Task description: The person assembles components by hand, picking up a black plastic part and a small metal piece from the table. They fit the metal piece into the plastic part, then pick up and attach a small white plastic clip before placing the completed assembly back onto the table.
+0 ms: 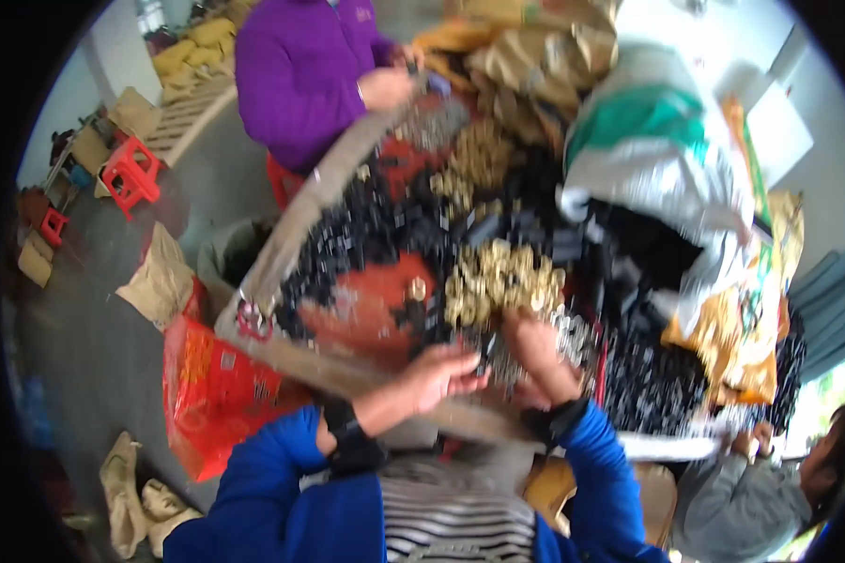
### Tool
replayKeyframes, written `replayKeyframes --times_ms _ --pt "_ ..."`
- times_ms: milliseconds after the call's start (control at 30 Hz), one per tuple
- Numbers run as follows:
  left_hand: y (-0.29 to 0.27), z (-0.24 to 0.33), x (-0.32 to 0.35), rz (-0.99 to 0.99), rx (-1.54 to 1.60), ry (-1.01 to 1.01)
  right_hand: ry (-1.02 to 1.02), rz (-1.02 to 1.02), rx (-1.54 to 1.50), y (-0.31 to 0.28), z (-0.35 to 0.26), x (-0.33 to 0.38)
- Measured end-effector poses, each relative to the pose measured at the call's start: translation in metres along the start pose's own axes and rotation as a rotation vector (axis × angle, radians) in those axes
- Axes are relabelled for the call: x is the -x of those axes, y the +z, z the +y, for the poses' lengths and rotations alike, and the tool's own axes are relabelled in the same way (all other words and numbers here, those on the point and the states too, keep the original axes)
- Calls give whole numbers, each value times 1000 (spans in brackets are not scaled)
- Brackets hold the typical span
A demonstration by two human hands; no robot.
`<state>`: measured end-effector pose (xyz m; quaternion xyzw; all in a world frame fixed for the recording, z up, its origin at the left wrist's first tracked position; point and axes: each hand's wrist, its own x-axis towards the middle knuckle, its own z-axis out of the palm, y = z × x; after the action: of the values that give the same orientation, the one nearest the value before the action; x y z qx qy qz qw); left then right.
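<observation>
My left hand (438,372) is over the near edge of the table, palm turned inward, with a small black plastic piece (486,351) between thumb and fingers. Close to its right, my right hand (535,349) dips knuckles-up at the near side of a heap of gold-coloured metal pieces (499,280). Its fingers are bent together, and blur hides what is at their tips. Beneath and beside that hand are small silver metal parts (573,340). Black plastic pieces (347,230) cover much of the reddish tabletop (371,310).
Across the table, a person in purple (296,80) handles a small dark piece. Another person (746,488) sits at the right. A white and green sack (662,141) spills black parts. A red bag (216,394) hangs by the left corner; red stools (131,176) stand behind.
</observation>
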<state>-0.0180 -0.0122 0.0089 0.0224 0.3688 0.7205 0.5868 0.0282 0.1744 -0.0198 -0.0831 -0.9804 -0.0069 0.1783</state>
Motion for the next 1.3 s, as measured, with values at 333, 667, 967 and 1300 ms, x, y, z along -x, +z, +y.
replayKeyframes --times_ms 333,667,967,1300 --pt "2 -10 15 -10 -18 45 151 182 -393 -38 -6 6" --pt "19 -10 31 15 35 142 371 -194 -1435 -68 -33 37" --pt "9 -8 16 -85 183 115 431 -336 -1633 -77 -44 40" --pt "9 -8 5 5 158 118 485 -185 -1661 -71 -31 42"
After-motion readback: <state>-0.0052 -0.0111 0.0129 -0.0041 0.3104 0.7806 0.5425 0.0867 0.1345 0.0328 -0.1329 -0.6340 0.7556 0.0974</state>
